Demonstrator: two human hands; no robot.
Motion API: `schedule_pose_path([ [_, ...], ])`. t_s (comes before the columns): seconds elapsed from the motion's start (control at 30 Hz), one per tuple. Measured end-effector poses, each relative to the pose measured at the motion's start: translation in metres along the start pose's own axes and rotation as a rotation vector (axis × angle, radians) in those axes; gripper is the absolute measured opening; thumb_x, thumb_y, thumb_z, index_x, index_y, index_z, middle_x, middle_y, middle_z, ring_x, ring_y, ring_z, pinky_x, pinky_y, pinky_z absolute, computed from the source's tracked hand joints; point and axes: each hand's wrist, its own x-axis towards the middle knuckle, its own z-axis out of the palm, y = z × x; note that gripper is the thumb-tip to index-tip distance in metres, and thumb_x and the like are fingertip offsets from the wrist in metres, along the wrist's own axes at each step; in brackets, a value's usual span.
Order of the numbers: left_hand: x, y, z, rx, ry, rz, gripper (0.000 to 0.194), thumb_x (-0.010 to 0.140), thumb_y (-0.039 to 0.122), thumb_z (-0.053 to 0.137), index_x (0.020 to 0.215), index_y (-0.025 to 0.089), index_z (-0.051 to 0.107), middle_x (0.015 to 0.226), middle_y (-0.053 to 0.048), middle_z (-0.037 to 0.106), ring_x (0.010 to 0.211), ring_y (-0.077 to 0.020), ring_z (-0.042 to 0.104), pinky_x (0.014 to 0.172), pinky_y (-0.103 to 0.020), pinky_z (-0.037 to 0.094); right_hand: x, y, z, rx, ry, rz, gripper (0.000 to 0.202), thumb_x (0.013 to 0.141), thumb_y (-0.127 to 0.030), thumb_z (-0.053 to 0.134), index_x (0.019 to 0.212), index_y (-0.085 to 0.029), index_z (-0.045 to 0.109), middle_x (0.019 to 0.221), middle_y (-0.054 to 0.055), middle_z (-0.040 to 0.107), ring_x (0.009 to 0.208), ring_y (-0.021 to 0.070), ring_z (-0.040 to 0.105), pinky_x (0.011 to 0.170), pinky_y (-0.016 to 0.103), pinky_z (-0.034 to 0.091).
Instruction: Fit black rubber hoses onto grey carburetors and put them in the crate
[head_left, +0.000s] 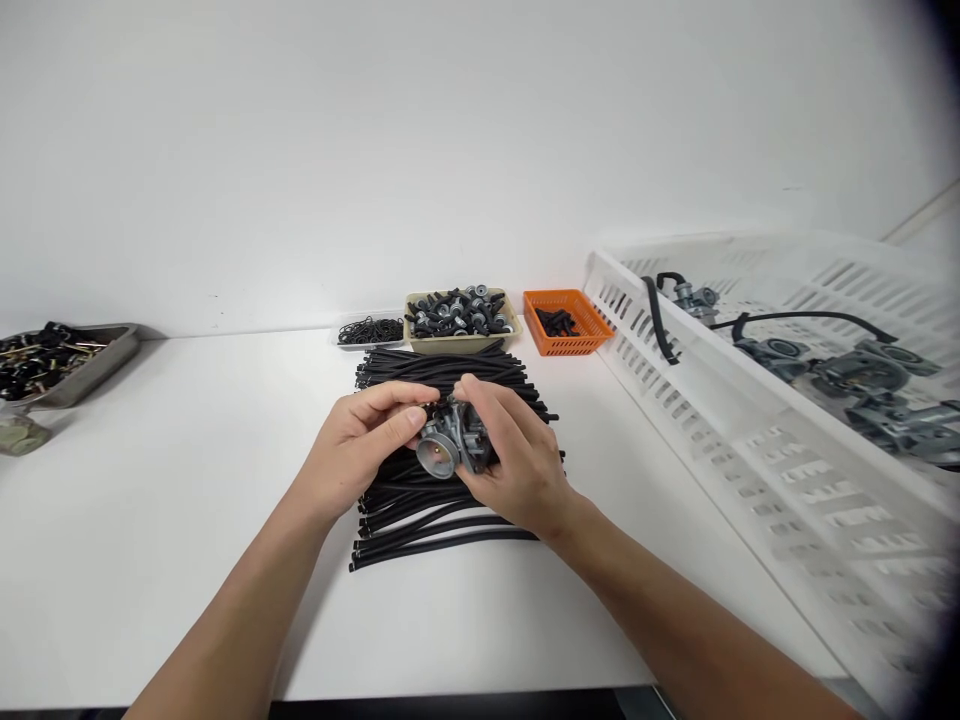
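A grey metal carburetor point(448, 445) is held up between my two hands, its round open mouth turned toward me. My right hand point(521, 455) wraps around its right side, fingers over the top and thumb underneath. On the other side, my left hand point(364, 440) is closed with thumb and forefinger at a dark part on the carburetor's upper left; that part is mostly hidden by the fingertips. Beneath both hands lies a wide bundle of black rubber hoses point(442, 530) on the white table point(202, 520).
Behind the hoses stand a clear tray point(370, 344) of thin black rings, a beige tray point(461, 344) of black-and-silver parts, and an orange basket point(568, 346) of short black tubes. A large white crate point(720, 430) holding carburetors borders the right. At far left sits a metal tray point(112, 362).
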Motion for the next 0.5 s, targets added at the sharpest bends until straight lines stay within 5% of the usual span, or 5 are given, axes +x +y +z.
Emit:
schedule_pose_path([
  [0.27,-0.0008,0.0000,-0.0003,-0.003,0.015,0.009,0.030,0.089,0.048,0.083,0.113,0.030,0.083,0.099,-0.003,0.077,0.082,-0.0142,0.069,0.076,-0.028,0.058,0.0007,0.0012,-0.0007,0.001,0.019,0.018,0.078,0.088,0.001,0.064,0.162,-0.013,0.044,0.121,0.018,0.072,0.116,0.0291,0.073,0.098,0.044,0.067],
  [0.5,0.0002,-0.0009,-0.0015,0.048,0.105,0.016,0.024,0.090,0.046,0.083,0.108,0.029,0.083,0.086,-0.001,0.071,0.079,-0.0118,0.064,0.069,-0.023,0.052,-0.0035,0.0032,-0.0005,-0.006,0.017,0.071,0.077,0.091,-0.004,0.064,0.164,-0.019,0.043,0.125,0.017,0.072,0.117,0.0290,0.072,0.096,0.045,0.067],
])
